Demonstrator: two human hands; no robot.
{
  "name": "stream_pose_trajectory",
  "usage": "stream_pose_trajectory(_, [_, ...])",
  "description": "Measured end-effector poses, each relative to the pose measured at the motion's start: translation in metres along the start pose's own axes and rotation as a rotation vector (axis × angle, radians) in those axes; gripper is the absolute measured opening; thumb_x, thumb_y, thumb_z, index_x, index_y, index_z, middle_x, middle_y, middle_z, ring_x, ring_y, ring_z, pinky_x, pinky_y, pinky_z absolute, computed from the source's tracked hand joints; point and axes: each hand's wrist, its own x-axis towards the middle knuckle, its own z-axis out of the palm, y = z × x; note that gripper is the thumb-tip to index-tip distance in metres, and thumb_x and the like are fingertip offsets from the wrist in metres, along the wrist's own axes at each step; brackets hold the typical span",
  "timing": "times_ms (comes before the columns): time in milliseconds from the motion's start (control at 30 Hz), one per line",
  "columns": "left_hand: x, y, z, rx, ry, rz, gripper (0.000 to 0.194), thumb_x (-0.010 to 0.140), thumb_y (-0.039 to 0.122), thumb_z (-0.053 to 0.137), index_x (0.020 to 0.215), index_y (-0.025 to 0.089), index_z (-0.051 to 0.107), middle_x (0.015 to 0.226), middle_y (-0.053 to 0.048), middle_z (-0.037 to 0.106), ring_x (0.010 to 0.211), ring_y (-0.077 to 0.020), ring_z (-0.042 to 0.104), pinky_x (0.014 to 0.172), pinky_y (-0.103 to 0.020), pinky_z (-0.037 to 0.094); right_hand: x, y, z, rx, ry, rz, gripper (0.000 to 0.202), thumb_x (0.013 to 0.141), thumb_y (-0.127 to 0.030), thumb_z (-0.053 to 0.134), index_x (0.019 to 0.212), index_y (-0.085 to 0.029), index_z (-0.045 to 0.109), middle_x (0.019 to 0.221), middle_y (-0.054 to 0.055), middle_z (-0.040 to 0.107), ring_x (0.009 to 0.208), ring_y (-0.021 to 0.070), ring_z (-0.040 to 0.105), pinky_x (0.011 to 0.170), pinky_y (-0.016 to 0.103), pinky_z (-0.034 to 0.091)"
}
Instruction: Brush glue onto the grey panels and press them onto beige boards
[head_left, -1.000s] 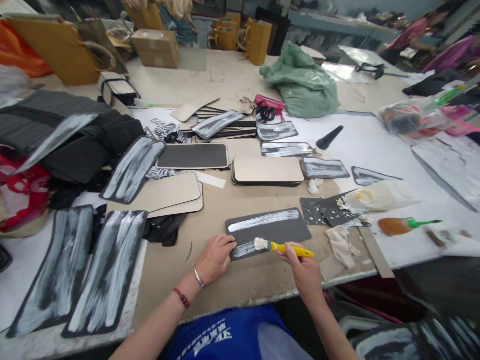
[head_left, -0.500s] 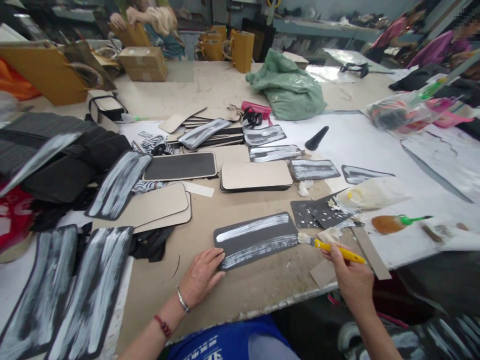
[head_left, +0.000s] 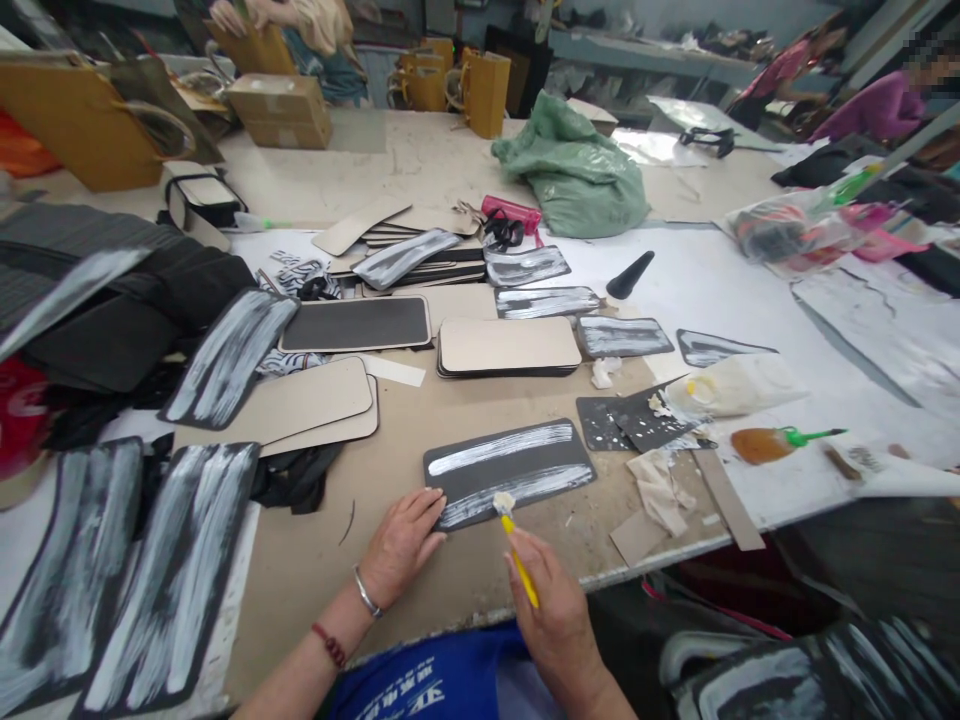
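A dark grey rounded panel (head_left: 517, 462) lies flat on brown card, with two white streaks of wet paste-like coating along its length. My left hand (head_left: 405, 535) lies at its left end, fingers stretched out and the tips resting on the corner. My right hand (head_left: 551, 600) is closed around the yellow handle of a brush (head_left: 517, 555). The bristles, loaded with whitish paste, touch the lower streak near the middle. To the right are paste-spattered dark scraps (head_left: 611, 422) and a crumpled cloth-like piece (head_left: 661, 490).
A stack of beige panels (head_left: 510, 343) lies behind. Coated panels (head_left: 176, 570) lie at left, others (head_left: 626, 336) at the back. An amber bottle with green nozzle (head_left: 761, 445) is at right, a green bag (head_left: 570, 170) farther back. People work across the table.
My right hand has moved the brush left, from the panel's right end to the middle of its lower streak. My left hand keeps its place on the panel. The view has shifted slightly.
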Motion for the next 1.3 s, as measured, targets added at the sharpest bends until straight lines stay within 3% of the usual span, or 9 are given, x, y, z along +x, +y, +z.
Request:
stream_pose_trajectory(167, [-0.002,0.001,0.001,-0.031,-0.023,-0.039,0.038,0.079,0.018,0.054,0.116,0.019,0.053,0.113,-0.01,0.06,0.107,-0.023,0.053,0.089,-0.043,0.049,0.001,-0.026,0.01,0.217,-0.068,0.045,0.026,0.086,-0.017,0.045,0.108,-0.021,0.059,0.094,0.008,0.066,0.087,0.0181,0.063,0.074,0.028,0.054])
stream_pose_trajectory(367, [-0.012,0.004,0.003,-0.053,0.046,-0.115,0.039,0.078,0.016,0.055,0.117,0.019,0.05,0.118,-0.012,0.057,0.109,-0.0231,0.052,0.09,-0.045,0.046,0.022,-0.016,0.005,0.257,-0.036,0.139,0.019,0.085,-0.022,0.049,0.101,-0.022,0.06,0.093,0.006,0.065,0.086,0.0184,0.062,0.076,0.032,0.054])
stream_pose_trajectory(467, [-0.017,0.007,0.006,-0.052,0.121,-0.146,0.033,0.08,0.014,0.052,0.113,0.018,0.053,0.114,-0.012,0.058,0.107,-0.0224,0.052,0.089,-0.044,0.047,0.038,-0.009,0.011,0.232,-0.009,0.075,0.02,0.085,-0.021,0.05,0.103,-0.022,0.06,0.094,0.005,0.065,0.088,0.0184,0.061,0.079,0.034,0.052])
stream_pose_trajectory(567, [-0.018,0.012,0.007,-0.044,0.165,-0.164,0.025,0.081,0.014,0.049,0.105,0.016,0.056,0.105,-0.012,0.06,0.099,-0.0212,0.054,0.084,-0.04,0.049,0.049,-0.009,0.027,0.271,-0.075,-0.034,0.025,0.086,-0.018,0.049,0.109,-0.023,0.058,0.099,0.006,0.064,0.094,0.0176,0.06,0.084,0.034,0.05])
stream_pose_trajectory(700, [-0.015,0.016,0.003,-0.004,0.147,-0.158,0.017,0.084,0.015,0.044,0.094,0.015,0.058,0.087,-0.008,0.061,0.081,-0.0177,0.055,0.071,-0.033,0.05,0.052,-0.014,0.052,0.297,-0.182,-0.181,0.03,0.086,-0.015,0.046,0.114,-0.023,0.056,0.103,0.008,0.063,0.098,0.0186,0.058,0.085,0.036,0.05])
stream_pose_trajectory(833, [-0.013,0.018,-0.001,0.063,0.127,-0.147,0.016,0.085,0.017,0.043,0.085,0.016,0.059,0.078,-0.006,0.06,0.073,-0.0169,0.053,0.065,-0.031,0.047,0.042,-0.016,0.052,0.304,-0.254,-0.24,0.031,0.085,-0.013,0.047,0.114,-0.022,0.056,0.103,0.008,0.064,0.097,0.0188,0.058,0.085,0.034,0.05])
stream_pose_trajectory(933, [-0.013,0.018,-0.003,0.084,0.137,-0.134,0.015,0.085,0.017,0.045,0.091,0.015,0.059,0.079,-0.006,0.061,0.075,-0.0174,0.053,0.067,-0.031,0.047,0.035,-0.015,0.037,0.357,-0.28,-0.127,0.027,0.085,-0.015,0.049,0.109,-0.022,0.058,0.1,0.006,0.065,0.094,0.017,0.06,0.082,0.03,0.051])
stream_pose_trajectory(1133, [-0.016,0.016,0.001,0.099,0.184,-0.092,0.017,0.086,0.016,0.044,0.094,0.014,0.058,0.08,-0.006,0.063,0.076,-0.0169,0.054,0.067,-0.031,0.048,0.036,-0.007,0.026,0.403,-0.229,0.346,0.022,0.084,-0.036,0.05,0.09,-0.02,0.064,0.088,0.005,0.067,0.083,0.0186,0.063,0.076,0.031,0.051])
stream_pose_trajectory(1300, [-0.017,0.014,0.005,0.128,0.226,-0.048,0.016,0.085,0.016,0.047,0.095,0.014,0.058,0.086,-0.007,0.065,0.082,-0.0182,0.055,0.071,-0.032,0.05,0.04,0.053,0.017,0.418,-0.065,0.67,0.037,0.079,-0.049,0.052,0.088,-0.015,0.064,0.088,0.009,0.066,0.075,0.0204,0.063,0.071,0.034,0.052])
